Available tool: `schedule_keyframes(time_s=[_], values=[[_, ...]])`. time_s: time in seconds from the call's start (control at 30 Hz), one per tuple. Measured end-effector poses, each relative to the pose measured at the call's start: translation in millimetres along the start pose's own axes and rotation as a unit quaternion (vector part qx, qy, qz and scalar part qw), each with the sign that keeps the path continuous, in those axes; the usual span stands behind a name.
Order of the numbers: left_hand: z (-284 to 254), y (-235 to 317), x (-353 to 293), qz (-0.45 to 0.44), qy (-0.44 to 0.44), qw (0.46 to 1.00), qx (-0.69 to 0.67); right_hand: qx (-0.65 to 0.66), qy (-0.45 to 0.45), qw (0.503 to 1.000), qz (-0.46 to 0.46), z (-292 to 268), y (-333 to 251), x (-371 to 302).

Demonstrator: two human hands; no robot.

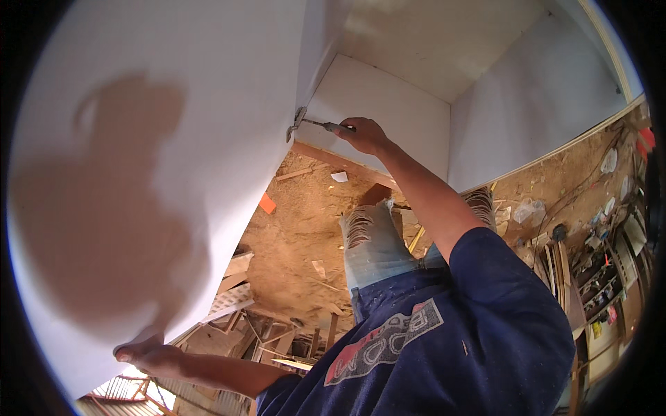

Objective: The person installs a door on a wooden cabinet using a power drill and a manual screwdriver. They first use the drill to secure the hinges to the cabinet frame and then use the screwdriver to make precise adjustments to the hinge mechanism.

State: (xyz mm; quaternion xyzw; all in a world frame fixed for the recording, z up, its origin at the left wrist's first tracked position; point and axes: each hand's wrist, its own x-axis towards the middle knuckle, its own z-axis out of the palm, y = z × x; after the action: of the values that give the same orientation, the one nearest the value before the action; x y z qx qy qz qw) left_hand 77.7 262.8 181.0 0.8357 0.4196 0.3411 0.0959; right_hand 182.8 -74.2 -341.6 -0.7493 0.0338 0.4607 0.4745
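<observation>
My right hand (365, 135) is closed round the handle of a screwdriver (326, 125). Its shaft points left, and the tip reaches a metal hinge (296, 123) where a large white door panel (236, 90) meets the white cabinet (388, 104). Whether the tip sits in a screw is too small to tell. Down at the lower left, my left hand (149, 353) grips the outer edge of the door panel, thumb on its white face. The panel stands swung open on the left, with my shadow across it.
Along the cabinet's lower front runs a bare wooden edge (340, 161). The dirt floor (298, 229) holds scraps, including an orange piece (267, 203). Wood offcuts (236, 281) lie below the panel, and a cluttered rack (603, 277) stands at the right.
</observation>
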Motion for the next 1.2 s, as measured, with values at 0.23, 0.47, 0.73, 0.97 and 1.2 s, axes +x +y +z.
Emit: schedule_keyframes(time_s=[0.23,0.47,0.73,0.97,1.2], values=[[11,10,-6,0.025,0.053,0.998,-0.009,-0.024,-0.003,1.0,0.018,3,0,-3],[13,7,-5,0.019,0.047,0.999,-0.016,0.006,0.015,1.0,-0.005,7,0,-3],[12,14,-8,0.048,-0.002,0.999,-0.022,0.019,0.029,0.999,-0.013,12,9,-1],[24,30,-17,0.041,0.016,0.997,-0.06,0.014,0.032,0.999,-0.021,15,12,4],[1,1,1,0.037,0.003,0.999,-0.021,0.142,-0.065,0.986,0.054,16,21,20]])
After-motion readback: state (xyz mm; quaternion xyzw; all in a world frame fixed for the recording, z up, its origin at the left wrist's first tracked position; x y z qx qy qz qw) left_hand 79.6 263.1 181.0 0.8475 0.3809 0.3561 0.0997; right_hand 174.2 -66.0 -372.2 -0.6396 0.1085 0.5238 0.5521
